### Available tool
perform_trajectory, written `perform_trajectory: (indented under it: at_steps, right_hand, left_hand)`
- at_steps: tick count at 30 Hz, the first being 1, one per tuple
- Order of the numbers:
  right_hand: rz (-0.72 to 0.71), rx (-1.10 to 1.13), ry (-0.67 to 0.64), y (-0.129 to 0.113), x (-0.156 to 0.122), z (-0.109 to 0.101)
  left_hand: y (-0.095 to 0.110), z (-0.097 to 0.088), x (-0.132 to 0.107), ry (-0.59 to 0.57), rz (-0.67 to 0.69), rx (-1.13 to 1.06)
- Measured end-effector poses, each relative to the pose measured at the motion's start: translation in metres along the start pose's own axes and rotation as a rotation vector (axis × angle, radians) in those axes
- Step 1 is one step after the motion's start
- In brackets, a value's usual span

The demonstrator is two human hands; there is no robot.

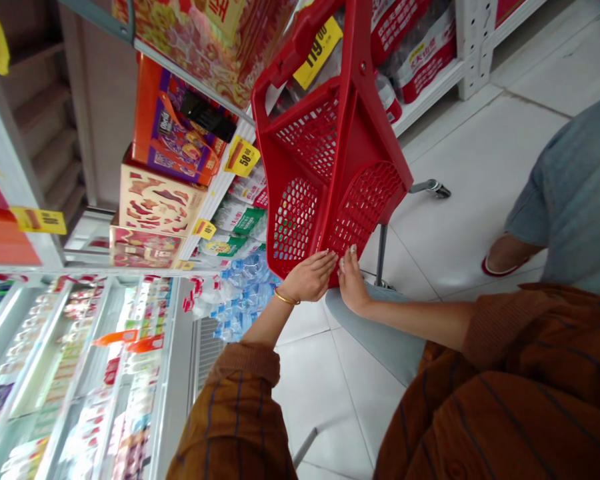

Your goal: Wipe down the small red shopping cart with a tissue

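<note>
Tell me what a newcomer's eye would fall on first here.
Probably the bright red shopping cart at upper centre, vivid against the pale floor tiles. Next, the left hand and right hand, close together at its lower end, with a gold-coloured bracelet on the left wrist. Then the yellow 58.00 price tag left of the cart.

The left hand (311, 277) lies flat, back upward, its fingers nearly straight, held together and pointing inward across the body. The right hand (353, 287) is also unclenched, fingers loosely bent and pointing away from the torso. Their fingertips come close together. Both arms reach forward; both forearms are bare below the sleeves.
</note>
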State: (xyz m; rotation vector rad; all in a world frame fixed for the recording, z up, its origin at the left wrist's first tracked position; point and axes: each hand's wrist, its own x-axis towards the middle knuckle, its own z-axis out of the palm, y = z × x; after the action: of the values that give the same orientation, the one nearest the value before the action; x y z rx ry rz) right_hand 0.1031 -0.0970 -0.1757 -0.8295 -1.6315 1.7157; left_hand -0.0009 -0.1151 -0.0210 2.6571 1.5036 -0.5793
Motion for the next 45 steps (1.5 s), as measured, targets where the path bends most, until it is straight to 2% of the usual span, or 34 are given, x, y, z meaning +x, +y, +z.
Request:
perform_trajectory:
  at_steps: [4,9,12,15,19,22,24,30,38,45]
  right_hand:
    - [-0.050,-0.005,-0.039,-0.002,-0.012,0.002]
    - [-0.139,0.034,-0.127,-0.001,-0.041,0.008]
    - [-0.157,0.037,-0.164,0.001,-0.050,0.003]
    - [-0.147,0.035,-0.133,-0.001,-0.039,-0.011]
    - [-0.119,0.023,-0.017,-0.014,0.002,-0.026]
    - [-0.105,0.024,0.056,-0.025,0.025,-0.023]
    - [-0.118,0.020,0.054,-0.029,0.027,-0.017]
    - [-0.161,-0.001,0.003,-0.027,0.005,-0.007]
    - [-0.212,0.010,-0.048,-0.029,-0.008,-0.005]
    - [-0.296,0.040,-0.228,-0.024,-0.043,-0.004]
  left_hand:
    - [0.002,-0.002,0.001,0.020,0.006,0.004]
    - [0.005,-0.004,0.002,0.035,-0.015,0.017]
    - [0.008,-0.004,0.000,0.040,-0.040,0.030]
    - [0.010,-0.006,-0.004,0.051,-0.072,0.030]
    - [0.009,-0.008,-0.011,0.086,-0.077,0.036]
    - [0.008,-0.004,-0.015,0.134,-0.118,0.037]
    - [0.008,0.001,-0.016,0.148,-0.135,0.016]
    - [0.007,0.011,-0.016,0.164,-0.147,-0.050]
    - [0.009,0.007,-0.013,0.205,-0.135,0.000]
    - [0.014,0.008,-0.013,0.205,-0.160,0.019]
